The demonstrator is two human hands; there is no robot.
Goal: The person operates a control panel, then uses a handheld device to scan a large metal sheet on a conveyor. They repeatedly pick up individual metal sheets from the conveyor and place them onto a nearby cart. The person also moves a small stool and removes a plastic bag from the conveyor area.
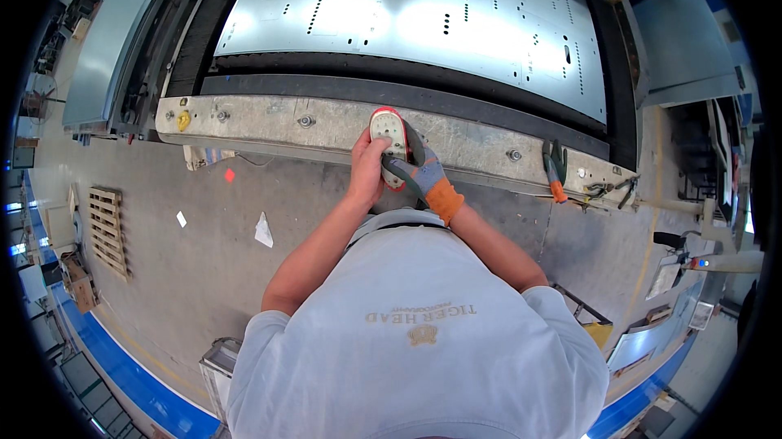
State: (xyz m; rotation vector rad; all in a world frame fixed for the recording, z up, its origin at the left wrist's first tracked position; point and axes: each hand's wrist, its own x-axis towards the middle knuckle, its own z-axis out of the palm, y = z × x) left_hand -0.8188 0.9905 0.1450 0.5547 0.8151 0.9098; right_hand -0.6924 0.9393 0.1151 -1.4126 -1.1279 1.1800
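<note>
Here the gloved right hand (423,174) grips a red-edged white handheld remote (389,142) from beneath, while the bare left hand (368,166) clasps its side, thumb on its face. Buttons are indistinct. Beyond the hands lies perforated sheet metal (415,15).

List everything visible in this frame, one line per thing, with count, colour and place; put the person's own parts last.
handheld remote: one, white with red rim, held in both hands above the rail
metal rail: one, grey, bolted, across the middle
perforated sheet: one, silvery, on the machine bed behind the rail
spare glove: one, green with orange cuff, lying on the rail's right end
wooden pallet: one, pale, on the floor at left
paper scraps: several, white, on the floor
left hand: bare, thumb on the remote
right hand: in a grey glove with orange cuff, gripping the remote
</note>
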